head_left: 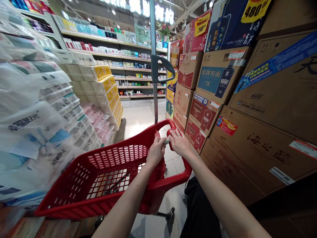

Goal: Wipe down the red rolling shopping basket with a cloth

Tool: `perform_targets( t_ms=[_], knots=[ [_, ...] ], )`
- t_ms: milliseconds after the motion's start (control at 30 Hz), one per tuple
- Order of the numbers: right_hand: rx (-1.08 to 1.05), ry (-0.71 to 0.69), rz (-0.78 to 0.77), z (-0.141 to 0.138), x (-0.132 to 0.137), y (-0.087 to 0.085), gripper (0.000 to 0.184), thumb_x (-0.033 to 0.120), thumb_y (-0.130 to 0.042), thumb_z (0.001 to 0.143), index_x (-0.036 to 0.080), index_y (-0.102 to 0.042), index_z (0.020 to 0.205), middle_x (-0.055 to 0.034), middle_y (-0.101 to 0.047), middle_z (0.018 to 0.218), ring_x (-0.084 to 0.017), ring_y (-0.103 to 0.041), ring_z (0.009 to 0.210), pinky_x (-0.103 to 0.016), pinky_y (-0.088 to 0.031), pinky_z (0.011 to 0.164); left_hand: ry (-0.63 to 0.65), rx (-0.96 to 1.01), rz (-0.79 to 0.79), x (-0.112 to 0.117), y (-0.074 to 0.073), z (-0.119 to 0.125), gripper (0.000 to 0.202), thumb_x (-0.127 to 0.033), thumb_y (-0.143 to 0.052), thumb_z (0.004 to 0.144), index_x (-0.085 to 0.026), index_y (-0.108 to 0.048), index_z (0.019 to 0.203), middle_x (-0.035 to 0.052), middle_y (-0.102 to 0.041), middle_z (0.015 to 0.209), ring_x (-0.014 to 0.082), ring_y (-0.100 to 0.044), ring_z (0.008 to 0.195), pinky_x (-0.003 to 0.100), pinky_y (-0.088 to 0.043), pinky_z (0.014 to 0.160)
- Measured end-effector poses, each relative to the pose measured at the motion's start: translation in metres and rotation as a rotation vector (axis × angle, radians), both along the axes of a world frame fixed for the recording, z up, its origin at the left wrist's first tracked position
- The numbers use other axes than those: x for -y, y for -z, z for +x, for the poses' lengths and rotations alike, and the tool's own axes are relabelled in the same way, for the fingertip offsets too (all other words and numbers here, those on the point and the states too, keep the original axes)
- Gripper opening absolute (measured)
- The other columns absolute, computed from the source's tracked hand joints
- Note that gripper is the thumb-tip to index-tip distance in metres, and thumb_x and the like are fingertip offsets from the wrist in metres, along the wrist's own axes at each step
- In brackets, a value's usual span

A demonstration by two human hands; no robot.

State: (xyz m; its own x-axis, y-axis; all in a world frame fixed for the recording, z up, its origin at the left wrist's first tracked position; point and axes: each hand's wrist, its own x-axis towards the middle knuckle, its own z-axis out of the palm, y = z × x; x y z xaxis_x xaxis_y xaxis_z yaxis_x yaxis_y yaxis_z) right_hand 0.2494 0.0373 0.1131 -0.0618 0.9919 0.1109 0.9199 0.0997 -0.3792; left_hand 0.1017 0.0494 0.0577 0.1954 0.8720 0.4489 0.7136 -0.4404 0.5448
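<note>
A red plastic shopping cart (116,145) with a slotted basket stands in front of me, its basket to the left and its looped handle (178,178) toward me. My left hand (156,149) is closed over the cart's near end, thumb and fingers pinched on a small whitish crumpled piece (167,140). Beside it, my right hand (178,141) curls over a red rounded part of the cart (171,133) inside the handle loop. Its fingertips meet the whitish piece. What lies under both palms is hidden.
Wrapped tissue packs (64,99) are piled along the left, close to the basket. Stacked cardboard cartons (257,138) wall the right side. A grey pole with a dark looped grip (155,69) rises beyond the cart. Stocked shelves (138,59) stand across the tiled aisle.
</note>
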Motion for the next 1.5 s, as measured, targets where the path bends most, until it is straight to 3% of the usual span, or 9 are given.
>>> perform_targets(
  t_ms=[200,400,633,767,867,967,1167,1400,1500],
  knots=[
    [-0.024,-0.005,0.039,0.001,-0.003,0.003,0.052,0.045,-0.016,0.097,0.028,-0.033,0.143,-0.0033,-0.024,0.153,-0.024,-0.018,0.14,-0.04,-0.026,0.107,0.049,0.174,0.023,0.008,0.006,-0.01,0.032,-0.017,-0.04,0.085,-0.025,-0.06,0.109,0.0035,-0.054,0.095,0.0153,-0.056,0.088,0.028,-0.046,0.081],
    [-0.047,0.007,0.026,0.001,-0.004,0.005,0.051,0.046,-0.015,0.097,0.031,-0.031,0.143,-0.0015,-0.022,0.154,-0.023,-0.018,0.141,-0.042,-0.029,0.106,-0.239,0.257,0.091,0.009,0.011,-0.02,0.027,-0.02,-0.042,0.085,-0.021,-0.053,0.11,0.0068,-0.054,0.103,0.0194,-0.054,0.094,0.034,-0.045,0.084],
    [-0.048,0.01,0.01,0.001,-0.004,0.003,0.051,0.046,-0.016,0.097,0.03,-0.031,0.143,-0.0014,-0.022,0.154,-0.022,-0.017,0.141,-0.041,-0.028,0.107,0.029,-0.03,-0.05,0.02,0.006,-0.025,0.019,-0.027,-0.048,0.085,-0.025,-0.063,0.097,0.0049,-0.051,0.099,0.0166,-0.058,0.086,0.029,-0.047,0.078],
    [-0.037,0.005,0.008,0.001,-0.006,0.004,0.051,0.045,-0.016,0.097,0.03,-0.032,0.143,-0.0004,-0.022,0.154,-0.022,-0.018,0.141,-0.041,-0.027,0.108,0.12,-0.071,-0.105,0.043,0.003,-0.035,0.023,-0.033,-0.05,0.085,-0.028,-0.063,0.104,0.0044,-0.052,0.104,0.0173,-0.058,0.09,0.031,-0.048,0.083],
    [-0.042,0.004,0.022,0.002,-0.007,0.005,0.051,0.046,-0.015,0.097,0.031,-0.032,0.143,0.0002,-0.023,0.153,-0.022,-0.019,0.14,-0.042,-0.027,0.108,0.182,-0.135,-0.043,0.053,0.001,-0.043,0.031,-0.035,-0.053,0.084,-0.029,-0.062,0.113,0.006,-0.051,0.113,0.0202,-0.054,0.101,0.035,-0.045,0.09],
    [-0.041,0.001,0.024,0.002,-0.006,0.004,0.051,0.046,-0.015,0.097,0.03,-0.032,0.143,-0.0006,-0.023,0.153,-0.022,-0.019,0.14,-0.041,-0.026,0.108,0.128,-0.204,0.051,0.046,0.001,-0.047,0.029,-0.035,-0.051,0.086,-0.032,-0.065,0.111,0.0068,-0.051,0.109,0.0216,-0.051,0.102,0.038,-0.042,0.092],
    [-0.034,0.004,0.024,0.002,-0.005,0.001,0.051,0.046,-0.017,0.097,0.029,-0.032,0.143,-0.0023,-0.023,0.154,-0.023,-0.017,0.141,-0.04,-0.027,0.108,-0.06,-0.184,-0.029,0.001,0.006,-0.039,0.035,-0.036,-0.044,0.087,-0.027,-0.065,0.113,0.0042,-0.044,0.087,0.0152,-0.051,0.074,0.029,-0.045,0.068],
    [-0.02,0.007,0.009,0.002,-0.005,0.003,0.052,0.047,-0.015,0.097,0.03,-0.031,0.143,-0.0014,-0.023,0.154,-0.025,-0.019,0.14,-0.043,-0.029,0.106,0.26,-0.296,-0.077,0.01,-0.008,-0.04,0.025,-0.034,-0.052,0.081,-0.034,-0.072,0.096,0.0049,-0.054,0.088,0.0179,-0.056,0.079,0.029,-0.046,0.07],
    [-0.018,0.006,0.017,0.001,-0.004,0.004,0.052,0.047,-0.017,0.097,0.029,-0.03,0.144,-0.0025,-0.023,0.153,-0.027,-0.019,0.14,-0.044,-0.03,0.105,0.199,-0.281,-0.101,0.006,-0.008,-0.037,0.024,-0.033,-0.053,0.08,-0.034,-0.073,0.094,0.0053,-0.056,0.092,0.0178,-0.057,0.076,0.029,-0.045,0.065]
  ],
)
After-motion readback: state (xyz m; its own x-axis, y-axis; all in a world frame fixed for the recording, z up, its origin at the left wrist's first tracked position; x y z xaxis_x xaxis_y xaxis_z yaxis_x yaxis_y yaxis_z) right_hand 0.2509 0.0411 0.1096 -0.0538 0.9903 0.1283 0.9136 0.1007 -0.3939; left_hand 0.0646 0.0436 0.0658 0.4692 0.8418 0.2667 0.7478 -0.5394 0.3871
